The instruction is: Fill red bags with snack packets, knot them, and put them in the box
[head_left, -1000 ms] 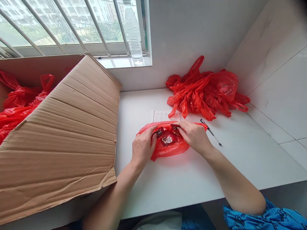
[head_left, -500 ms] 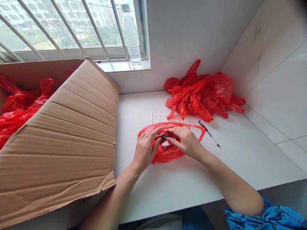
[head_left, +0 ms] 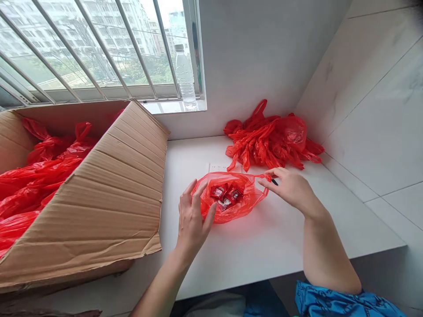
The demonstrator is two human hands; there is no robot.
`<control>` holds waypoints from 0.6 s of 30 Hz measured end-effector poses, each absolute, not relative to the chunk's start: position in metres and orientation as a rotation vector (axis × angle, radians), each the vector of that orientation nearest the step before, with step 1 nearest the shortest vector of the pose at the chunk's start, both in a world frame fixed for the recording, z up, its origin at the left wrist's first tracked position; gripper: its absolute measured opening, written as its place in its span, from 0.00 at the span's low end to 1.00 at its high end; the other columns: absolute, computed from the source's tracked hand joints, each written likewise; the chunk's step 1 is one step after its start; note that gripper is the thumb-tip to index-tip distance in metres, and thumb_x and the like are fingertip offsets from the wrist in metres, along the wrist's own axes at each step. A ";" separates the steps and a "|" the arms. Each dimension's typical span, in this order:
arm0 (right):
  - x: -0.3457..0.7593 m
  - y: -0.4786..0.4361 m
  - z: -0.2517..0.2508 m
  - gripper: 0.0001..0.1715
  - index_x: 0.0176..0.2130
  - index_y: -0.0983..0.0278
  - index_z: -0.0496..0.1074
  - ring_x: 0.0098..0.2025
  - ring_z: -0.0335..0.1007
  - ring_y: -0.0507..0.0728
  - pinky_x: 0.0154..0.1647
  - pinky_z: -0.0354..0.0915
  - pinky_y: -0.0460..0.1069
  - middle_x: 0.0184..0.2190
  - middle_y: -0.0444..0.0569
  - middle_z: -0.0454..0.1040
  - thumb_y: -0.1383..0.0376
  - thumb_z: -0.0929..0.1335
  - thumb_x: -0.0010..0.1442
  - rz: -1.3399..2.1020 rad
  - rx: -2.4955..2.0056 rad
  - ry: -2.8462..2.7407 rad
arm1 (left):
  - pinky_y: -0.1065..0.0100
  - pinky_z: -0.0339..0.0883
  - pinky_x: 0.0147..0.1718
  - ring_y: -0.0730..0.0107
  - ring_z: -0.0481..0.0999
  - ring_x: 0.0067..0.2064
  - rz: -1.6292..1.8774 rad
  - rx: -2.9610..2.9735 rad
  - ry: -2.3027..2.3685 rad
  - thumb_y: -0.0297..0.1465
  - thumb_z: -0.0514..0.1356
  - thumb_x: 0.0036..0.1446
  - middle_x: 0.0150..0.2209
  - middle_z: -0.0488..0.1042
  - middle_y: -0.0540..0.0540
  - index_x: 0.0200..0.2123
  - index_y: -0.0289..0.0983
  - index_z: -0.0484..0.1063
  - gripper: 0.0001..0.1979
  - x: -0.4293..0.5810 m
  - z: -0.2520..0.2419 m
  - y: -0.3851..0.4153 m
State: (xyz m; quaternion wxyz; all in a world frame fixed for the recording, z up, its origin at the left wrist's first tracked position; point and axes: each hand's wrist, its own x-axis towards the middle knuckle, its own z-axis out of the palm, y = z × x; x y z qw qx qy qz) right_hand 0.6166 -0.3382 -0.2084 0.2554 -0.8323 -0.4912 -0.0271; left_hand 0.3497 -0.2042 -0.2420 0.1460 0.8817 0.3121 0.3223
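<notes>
On the white table a red plastic bag point(head_left: 241, 214) lies with its mouth spread. Inside it sit several small dark-red packets point(head_left: 224, 202) with white print. My left hand point(head_left: 191, 222) is at the bag's left rim, fingers apart and thumb over the opening; whether it touches the plastic I cannot tell. Thumb and fingers of my right hand point(head_left: 294, 189) pinch the bag's right handle point(head_left: 267, 178). A black pen point(head_left: 274, 181) shows just past those fingertips, mostly hidden by the hand.
To the left, a cardboard box point(head_left: 109, 198) holds more red bags point(head_left: 42, 176). A heap of red bags point(head_left: 271, 138) rests against the back wall, with a sheet of paper point(head_left: 216, 167) partly under the open bag. A clear bottle point(head_left: 186, 79) stands on the windowsill.
My right hand has left the packets and moved right to the bag's handle. My left hand has drawn back to the left rim, letting go of a packet. The view has shifted.
</notes>
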 end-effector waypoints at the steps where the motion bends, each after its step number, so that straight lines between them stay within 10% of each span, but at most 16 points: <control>1: 0.616 -0.340 -0.206 0.24 0.36 0.60 0.73 0.34 0.73 0.58 0.32 0.61 0.50 0.35 0.46 0.78 0.43 0.64 0.62 0.012 -2.287 -1.332 | 0.47 0.58 0.61 0.49 0.53 0.69 0.869 2.539 0.968 0.37 0.57 0.64 0.67 0.52 0.35 0.66 0.44 0.56 0.28 0.342 -0.244 -0.209; 7: 0.613 -0.346 -0.187 0.22 0.28 0.60 0.66 0.22 0.63 0.52 0.22 0.54 0.47 0.21 0.41 0.68 0.47 0.64 0.64 0.302 -2.172 -1.531 | 0.51 0.66 0.56 0.50 0.62 0.66 0.518 2.555 1.050 0.39 0.54 0.66 0.65 0.57 0.38 0.62 0.48 0.63 0.21 0.307 -0.251 -0.216; 18: 0.612 -0.350 -0.137 0.12 0.34 0.58 0.72 0.29 0.73 0.55 0.25 0.65 0.47 0.30 0.45 0.76 0.53 0.67 0.63 0.432 -1.917 -1.792 | 0.66 0.68 0.28 0.62 0.79 0.39 0.453 2.538 1.254 0.49 0.59 0.60 0.42 0.74 0.48 0.40 0.40 0.66 0.18 0.315 -0.247 -0.221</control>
